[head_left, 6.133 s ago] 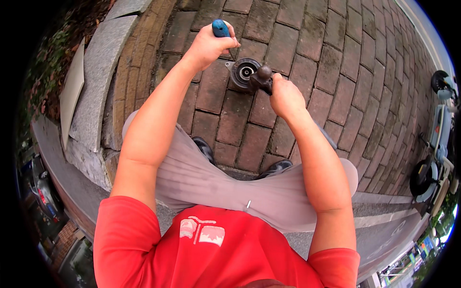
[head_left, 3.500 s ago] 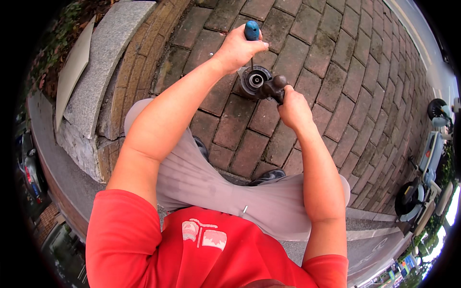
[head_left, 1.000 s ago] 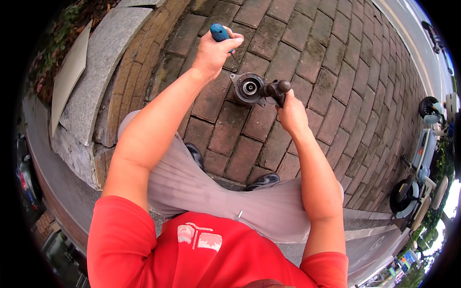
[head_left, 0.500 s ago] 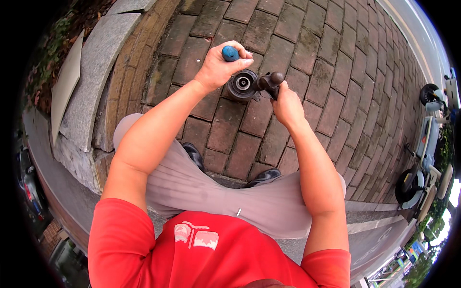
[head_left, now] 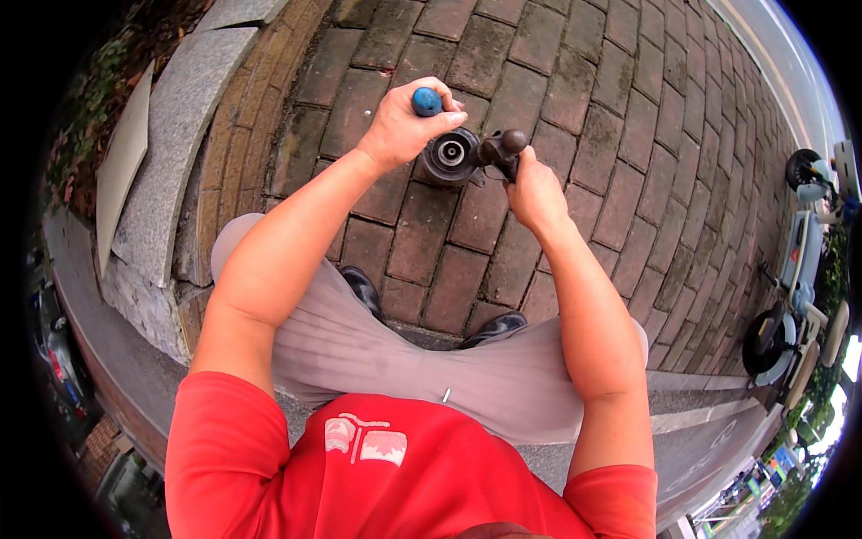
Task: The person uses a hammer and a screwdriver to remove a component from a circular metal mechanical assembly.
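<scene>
My left hand (head_left: 401, 123) is closed round what looks like a screwdriver with a blue handle (head_left: 426, 101). Only the handle's rounded end shows; its shaft is hidden by my fingers. Just below that hand, a dark, round metal part (head_left: 451, 154) with a ringed hole in its centre rests on the bricks. To its right, my right hand (head_left: 537, 191) grips a dark ball-peen hammer (head_left: 503, 147) by the handle. The hammer's head lies right beside the round part's edge in this view; whether they touch I cannot tell.
Brick paving (head_left: 485, 216) spreads under the work, with my shoes (head_left: 492, 330) close by. Along the left runs a stone kerb (head_left: 180, 153), with a loose slab (head_left: 126, 171) leaning there. Parked scooters (head_left: 786, 296) stand at the far right.
Very little differs. The view has shifted slightly, and both hands keep their grips beside the round metal part.
</scene>
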The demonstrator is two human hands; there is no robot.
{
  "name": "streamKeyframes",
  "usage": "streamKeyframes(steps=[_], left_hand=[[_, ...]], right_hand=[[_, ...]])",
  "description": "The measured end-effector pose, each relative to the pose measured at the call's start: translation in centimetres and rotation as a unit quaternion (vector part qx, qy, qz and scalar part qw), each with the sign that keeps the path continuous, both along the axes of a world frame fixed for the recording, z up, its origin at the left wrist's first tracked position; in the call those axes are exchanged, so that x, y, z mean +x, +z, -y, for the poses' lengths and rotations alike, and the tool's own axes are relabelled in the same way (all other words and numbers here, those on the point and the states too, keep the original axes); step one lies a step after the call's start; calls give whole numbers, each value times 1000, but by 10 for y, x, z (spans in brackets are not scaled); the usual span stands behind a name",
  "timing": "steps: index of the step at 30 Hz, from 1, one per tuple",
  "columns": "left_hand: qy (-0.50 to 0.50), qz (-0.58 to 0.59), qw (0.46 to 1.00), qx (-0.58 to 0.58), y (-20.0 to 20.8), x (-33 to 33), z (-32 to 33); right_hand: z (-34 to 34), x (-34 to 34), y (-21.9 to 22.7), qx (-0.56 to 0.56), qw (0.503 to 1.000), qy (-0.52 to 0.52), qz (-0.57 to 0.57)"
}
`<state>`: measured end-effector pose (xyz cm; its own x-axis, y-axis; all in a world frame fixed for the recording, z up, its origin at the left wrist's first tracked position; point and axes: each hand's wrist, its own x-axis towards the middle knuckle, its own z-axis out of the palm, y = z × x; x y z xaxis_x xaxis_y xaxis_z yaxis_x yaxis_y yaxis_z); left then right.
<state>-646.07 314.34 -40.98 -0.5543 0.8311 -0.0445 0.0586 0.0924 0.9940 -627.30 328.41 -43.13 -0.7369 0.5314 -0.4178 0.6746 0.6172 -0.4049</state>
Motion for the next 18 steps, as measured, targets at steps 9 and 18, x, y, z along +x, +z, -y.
streamKeyframes(steps=[9, 18], left_hand=[[-12, -2, 1000, 12, -1, 3, 1], [-29, -36, 999, -1, -2, 7, 0]], right_hand=[[-2, -1, -2, 7, 1000, 6, 12], [-1, 1, -2, 3, 1000, 5, 6]])
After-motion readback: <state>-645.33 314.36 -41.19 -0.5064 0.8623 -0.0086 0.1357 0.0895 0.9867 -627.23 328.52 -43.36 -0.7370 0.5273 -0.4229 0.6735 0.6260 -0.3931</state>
